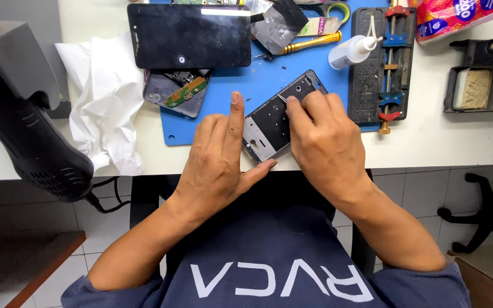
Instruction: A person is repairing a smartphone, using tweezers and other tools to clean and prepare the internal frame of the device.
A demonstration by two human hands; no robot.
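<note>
both hands are on the phone frame (272, 122), which lies tilted at the near edge of the blue mat (269, 85) on the white worktop (429, 142). the left hand (218, 162) steadies its left side, index finger straight up along the edge, thumb at the bottom corner, grip loose and open. the right hand (323, 142) presses down on the frame's upper right, fingertips curled onto it. a black screen panel (189, 35) lies beyond, white tissue (104, 102) to the left.
</note>
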